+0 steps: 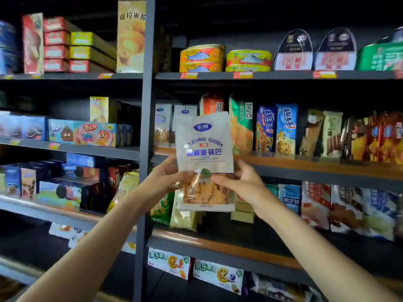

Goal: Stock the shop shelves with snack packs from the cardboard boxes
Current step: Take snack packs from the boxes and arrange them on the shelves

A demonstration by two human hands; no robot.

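Note:
I hold one white snack pack (204, 147) upright in front of the shelves; it has blue lettering and a clear window showing orange crisps. My left hand (165, 177) grips its lower left edge and my right hand (237, 182) grips its lower right edge. Behind the pack, two matching white packs (163, 120) stand at the left end of the middle shelf (305, 164). The cardboard boxes are not in view.
A grey upright post (146, 136) divides two shelf bays. Tins (202, 57) line the top right shelf. Cookie packs (285, 129) stand right of the held pack. Boxed biscuits (65, 188) fill the left bay. More bags (349, 210) sit on the shelf below.

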